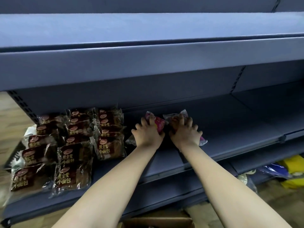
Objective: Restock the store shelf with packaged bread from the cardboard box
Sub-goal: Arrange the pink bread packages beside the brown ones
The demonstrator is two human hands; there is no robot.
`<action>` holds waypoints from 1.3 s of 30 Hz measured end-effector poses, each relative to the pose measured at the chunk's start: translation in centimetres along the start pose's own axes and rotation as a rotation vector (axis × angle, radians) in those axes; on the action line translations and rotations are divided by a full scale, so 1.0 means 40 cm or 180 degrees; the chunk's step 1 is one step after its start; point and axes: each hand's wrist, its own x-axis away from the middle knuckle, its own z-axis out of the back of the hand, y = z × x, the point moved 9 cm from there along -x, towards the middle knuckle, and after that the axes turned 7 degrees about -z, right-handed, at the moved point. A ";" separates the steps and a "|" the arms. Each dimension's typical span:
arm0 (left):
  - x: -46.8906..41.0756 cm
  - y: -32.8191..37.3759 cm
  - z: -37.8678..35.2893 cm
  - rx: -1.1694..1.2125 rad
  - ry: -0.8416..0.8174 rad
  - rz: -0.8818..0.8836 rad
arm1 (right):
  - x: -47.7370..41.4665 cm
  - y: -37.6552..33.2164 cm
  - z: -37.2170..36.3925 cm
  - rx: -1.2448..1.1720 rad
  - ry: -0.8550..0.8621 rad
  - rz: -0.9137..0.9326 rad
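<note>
Fingers of left hand (148, 134) and right hand (185, 131) curl over two pink bread packets (158, 124) on the shelf (230, 129); heavy pressing may squash the bread.

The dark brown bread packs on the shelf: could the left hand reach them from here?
Probably yes. The left hand holds a pink bread pack right beside the nearest brown bread pack, on the same shelf, with nothing between them.

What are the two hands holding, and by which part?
The left hand grips the left pink packet from above, across its middle; the right hand grips the right pink packet likewise. Both packets lie on the shelf.
</note>
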 end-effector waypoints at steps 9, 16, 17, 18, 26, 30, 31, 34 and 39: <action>-0.007 0.007 -0.002 -0.0010 -0.0006 -0.0098 | 0.019 0.008 -0.001 0.0035 0.0058 -0.0067; -0.016 -0.033 0.023 0.0419 -0.0342 0.0020 | 0.093 0.055 0.045 -0.0331 0.0403 0.0073; -0.011 -0.040 0.039 0.0386 -0.0272 -0.0026 | 0.103 0.067 0.054 -0.0325 0.0474 0.0112; -0.002 -0.042 0.061 0.0324 -0.0111 -0.0149 | 0.114 0.079 0.065 -0.0294 0.0551 0.0147; 0.086 -0.052 0.197 0.2365 0.0427 -0.0816 | 0.246 -0.021 0.195 0.0003 0.1846 0.1548; 0.150 -0.088 0.206 0.2797 -0.0013 -0.0703 | 0.353 -0.123 0.209 -0.0146 0.2091 0.2464; 0.168 -0.101 0.205 0.2748 -0.0074 -0.0684 | 0.378 -0.147 0.203 -0.0166 0.2082 0.2653; 0.220 -0.148 0.212 0.2708 -0.0121 -0.0660 | 0.426 -0.194 0.182 -0.0235 0.1982 0.2905; 0.286 -0.258 0.220 0.3269 -0.0217 -0.0496 | 0.454 -0.244 0.168 -0.0195 0.1692 0.2823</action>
